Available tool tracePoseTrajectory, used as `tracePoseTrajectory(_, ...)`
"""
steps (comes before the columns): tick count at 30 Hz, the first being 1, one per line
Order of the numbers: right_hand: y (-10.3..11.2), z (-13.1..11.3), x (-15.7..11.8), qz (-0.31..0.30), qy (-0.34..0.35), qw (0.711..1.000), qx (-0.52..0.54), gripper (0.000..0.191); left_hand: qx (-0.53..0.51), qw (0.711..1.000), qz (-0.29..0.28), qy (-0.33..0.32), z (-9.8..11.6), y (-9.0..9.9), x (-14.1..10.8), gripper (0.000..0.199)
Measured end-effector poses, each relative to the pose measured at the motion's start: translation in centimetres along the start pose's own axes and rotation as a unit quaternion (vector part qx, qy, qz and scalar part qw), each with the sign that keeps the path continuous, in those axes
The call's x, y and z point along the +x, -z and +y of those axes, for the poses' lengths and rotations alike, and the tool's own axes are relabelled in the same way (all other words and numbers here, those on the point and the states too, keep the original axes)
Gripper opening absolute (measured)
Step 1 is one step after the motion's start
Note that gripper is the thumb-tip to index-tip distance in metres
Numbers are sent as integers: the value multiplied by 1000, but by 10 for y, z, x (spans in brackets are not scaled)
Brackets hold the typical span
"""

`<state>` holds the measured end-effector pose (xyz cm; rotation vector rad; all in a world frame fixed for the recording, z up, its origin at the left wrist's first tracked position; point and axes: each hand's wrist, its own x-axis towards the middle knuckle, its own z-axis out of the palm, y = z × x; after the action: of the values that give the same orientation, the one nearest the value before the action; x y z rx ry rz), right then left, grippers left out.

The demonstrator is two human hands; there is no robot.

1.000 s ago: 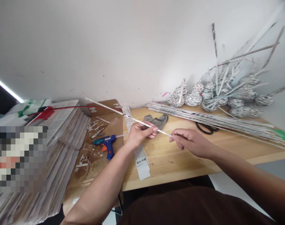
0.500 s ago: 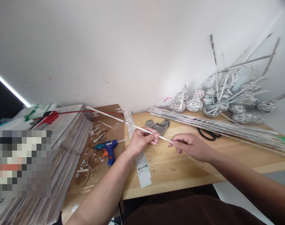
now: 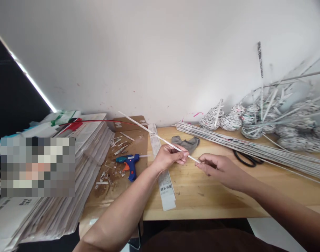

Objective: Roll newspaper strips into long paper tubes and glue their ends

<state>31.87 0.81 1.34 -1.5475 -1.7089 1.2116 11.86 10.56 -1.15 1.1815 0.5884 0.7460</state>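
A thin white rolled-paper stick [image 3: 146, 128] slants down from upper left to lower right above the table. My left hand [image 3: 171, 156] is closed around it near its lower part. At its lower right end, the fingertips of my right hand [image 3: 215, 168] pinch it. Beneath the left hand lies a printed newspaper strip [image 3: 166, 190], partly covered by that hand. Just behind the hands is a crumpled grey cloth [image 3: 187, 142].
Left of the hands, a blue glue gun [image 3: 130, 164] lies on brown cardboard [image 3: 141, 147] among paper scraps. Further left stands a tall stack of paper [image 3: 88, 154]. Bundled paper sticks [image 3: 228, 140], black-handled scissors [image 3: 245, 159] and several woven paper pieces [image 3: 230, 120] occupy the right.
The view has turned a little left, so everything appears shifted right. Both hands keep their hold on the paper stick, with little change between them.
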Motion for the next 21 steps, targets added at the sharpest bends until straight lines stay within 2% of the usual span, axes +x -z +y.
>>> tracePoseTrajectory(2, -1, -1, 0, 70, 59, 990, -109, 35, 3, 1000, 1, -3, 0, 1, 1, 31)
tracePoseTrajectory(3, -1, -1, 0, 86, 72, 984, -137, 34, 5, 1000, 3, -4, 0, 2, 1, 31)
tracePoseTrajectory(5, 0, 0, 0, 57, 53, 990, -114, 39, 6, 1000, 11, -2, 0, 3, 1, 32)
tracePoseTrajectory(8, 4, 2, 1, -54, -3, 999, -4, 45, 5, 1000, 14, 6, -1, 3, 1, 32)
tracePoseTrajectory(9, 5, 2, 1, -61, -6, 998, 7, 44, 4, 1000, 12, 7, -1, 3, 1, 32)
tracePoseTrajectory(13, 5, 1, 1, 30, 17, 998, -46, 36, -5, 1000, 15, 9, -1, 3, 1, 31)
tracePoseTrajectory(14, 5, 1, 1, 19, 14, 999, -29, 37, -8, 1000, 18, 10, -1, 3, 1, 32)
tracePoseTrajectory(17, 5, 3, 1, -66, -23, 996, 54, 45, -16, 999, 27, 15, -1, 4, 2, 32)
tracePoseTrajectory(18, 5, 4, 2, -64, -26, 996, 52, 44, -19, 999, 29, 16, 0, 4, 2, 32)
tracePoseTrajectory(19, 4, 4, 2, -37, -17, 999, 27, 42, -22, 999, 31, 16, 0, 4, 2, 32)
tracePoseTrajectory(21, 4, 4, 3, 45, 27, 997, -52, 35, -26, 999, 31, 14, 0, 4, 2, 32)
